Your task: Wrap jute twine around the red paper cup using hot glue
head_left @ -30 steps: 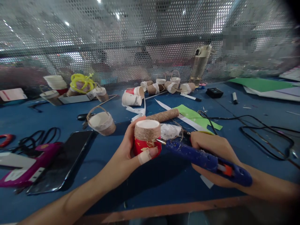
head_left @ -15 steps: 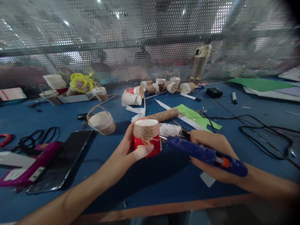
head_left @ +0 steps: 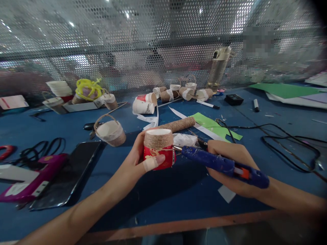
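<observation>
you are holding a red cup [head_left: 158, 153] in your left hand [head_left: 136, 161], roughly at the centre of your view. its upper part is wearing a wrapped band of twine below the white rim, and its opening is facing up. your left fingers are clamping the cup, the thumb lying across its red front with a pale strip [head_left: 150, 164] wrapped around it.

take the cup as the middle of the clock. just past three, your right hand [head_left: 233, 153] is gripping a blue glue gun [head_left: 209, 160], fingers closed around it. its metal nozzle [head_left: 178, 148] is pointing at the cup's side, near the band's lower edge; you cannot tell whether it is touching.

a white crumple [head_left: 186, 140] is lying near the cup, toward two. the twine roll [head_left: 182, 124] is resting at half past one, with green paper [head_left: 208, 125] lying at two. a handled basket [head_left: 112, 133] is standing near ten, and a phone [head_left: 76, 170] is lying between eight and nine, a purple tool [head_left: 52, 170] beside it. on the far side of the table [head_left: 178, 204], paper cups [head_left: 143, 107] are lying at eleven, while small baskets [head_left: 187, 94] are clustering at one, a bottle [head_left: 218, 73] standing to their right. a white scrap [head_left: 226, 194] is lying at four.
</observation>
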Tool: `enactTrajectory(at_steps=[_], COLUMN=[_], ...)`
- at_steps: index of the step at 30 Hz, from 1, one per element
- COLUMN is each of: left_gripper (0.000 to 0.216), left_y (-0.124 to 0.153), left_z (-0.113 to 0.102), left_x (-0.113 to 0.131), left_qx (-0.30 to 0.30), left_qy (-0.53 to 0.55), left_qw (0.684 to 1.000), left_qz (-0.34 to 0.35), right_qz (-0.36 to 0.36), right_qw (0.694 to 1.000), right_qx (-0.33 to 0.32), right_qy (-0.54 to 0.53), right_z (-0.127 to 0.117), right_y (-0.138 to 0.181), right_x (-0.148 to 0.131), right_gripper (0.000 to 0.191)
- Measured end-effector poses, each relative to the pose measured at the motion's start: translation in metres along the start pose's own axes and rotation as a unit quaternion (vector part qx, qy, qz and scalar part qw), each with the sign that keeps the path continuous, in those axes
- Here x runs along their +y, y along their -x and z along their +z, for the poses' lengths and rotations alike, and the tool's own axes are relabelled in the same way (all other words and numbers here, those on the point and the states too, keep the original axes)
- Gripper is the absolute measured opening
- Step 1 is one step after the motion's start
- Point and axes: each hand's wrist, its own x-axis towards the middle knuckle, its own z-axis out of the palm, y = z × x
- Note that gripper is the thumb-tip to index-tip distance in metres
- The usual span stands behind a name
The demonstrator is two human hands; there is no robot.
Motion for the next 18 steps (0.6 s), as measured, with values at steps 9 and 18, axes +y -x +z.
enactTrajectory(at_steps=[9,18], left_gripper=[0.065,0.066], left_y=[0.003,0.003], left_z=[0.007,0.008], left_x=[0.007,0.006], left_qx=[-0.003,-0.006], left_qy=[0.020,0.011], left_qw=[1.000,1.000], left_qz=[-0.020,-0.016], right_qz=[-0.019,-0.014], right_qw=[1.000,0.999], right_qx=[0.000,-0.025], right_qy=[0.010,0.036], right_z=[0.002,-0.010], right_y=[0.001,-0.004], right_x=[0.001,-0.018], right_gripper=[0.034,0.033])
